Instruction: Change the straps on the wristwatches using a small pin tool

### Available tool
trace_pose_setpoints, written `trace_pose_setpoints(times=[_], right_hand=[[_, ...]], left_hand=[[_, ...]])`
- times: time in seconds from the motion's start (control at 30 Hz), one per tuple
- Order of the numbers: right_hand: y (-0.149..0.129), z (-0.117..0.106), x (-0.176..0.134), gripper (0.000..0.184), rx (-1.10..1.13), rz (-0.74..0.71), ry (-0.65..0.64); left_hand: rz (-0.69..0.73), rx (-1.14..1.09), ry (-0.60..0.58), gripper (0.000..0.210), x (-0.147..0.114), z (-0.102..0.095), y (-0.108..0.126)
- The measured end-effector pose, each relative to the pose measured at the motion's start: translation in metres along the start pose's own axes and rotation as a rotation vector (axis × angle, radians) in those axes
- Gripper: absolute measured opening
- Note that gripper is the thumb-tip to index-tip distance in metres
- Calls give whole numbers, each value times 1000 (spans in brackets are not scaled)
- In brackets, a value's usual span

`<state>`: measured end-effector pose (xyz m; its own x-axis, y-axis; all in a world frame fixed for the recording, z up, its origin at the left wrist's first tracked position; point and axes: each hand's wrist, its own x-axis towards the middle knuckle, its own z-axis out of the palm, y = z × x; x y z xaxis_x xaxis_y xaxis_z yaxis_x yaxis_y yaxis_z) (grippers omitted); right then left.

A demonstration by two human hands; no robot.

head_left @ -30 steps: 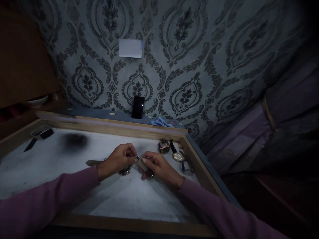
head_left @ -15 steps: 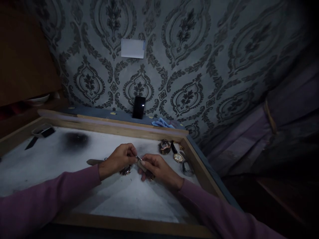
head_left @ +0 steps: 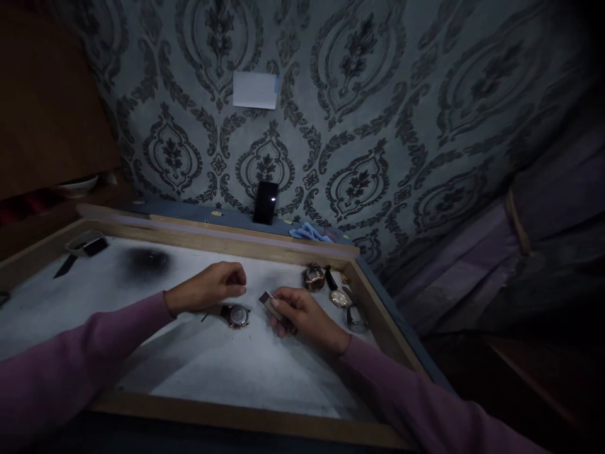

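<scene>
Pale wood edges a shallow tray with a white floor, and near its middle the right hand pinches one flat, grey-brown strap closed between thumb and fingers. To its left, the left hand is loosely curled, and whether it holds anything small cannot be told. One round, metal-rimmed watch lies between them, slightly nearer; three more watches cluster at right.
</scene>
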<state>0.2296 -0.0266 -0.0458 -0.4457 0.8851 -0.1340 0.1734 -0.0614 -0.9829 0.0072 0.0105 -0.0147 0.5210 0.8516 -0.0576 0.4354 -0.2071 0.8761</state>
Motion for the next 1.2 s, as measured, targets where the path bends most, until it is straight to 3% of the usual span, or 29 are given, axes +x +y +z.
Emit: trace_pose_setpoints(times=[0.13,0.3,0.67,1.03,1.2], right_hand=[[0,1,0,44,33,30,-7],[0,0,2,44,25,32,-17],[-5,1,-1,49,102,22,39],[2,-2,3,43,94,-25,59],[2,-3,3,45,94,2,56]], left_hand=[[6,192,-112,28,-15,-8,-3],[63,453,-134,32,-21,1,-5],[38,465,-200,30,-24,6,5],[48,539,-254,22,-28,8,8],[105,429,-264,16,-30,8,8]])
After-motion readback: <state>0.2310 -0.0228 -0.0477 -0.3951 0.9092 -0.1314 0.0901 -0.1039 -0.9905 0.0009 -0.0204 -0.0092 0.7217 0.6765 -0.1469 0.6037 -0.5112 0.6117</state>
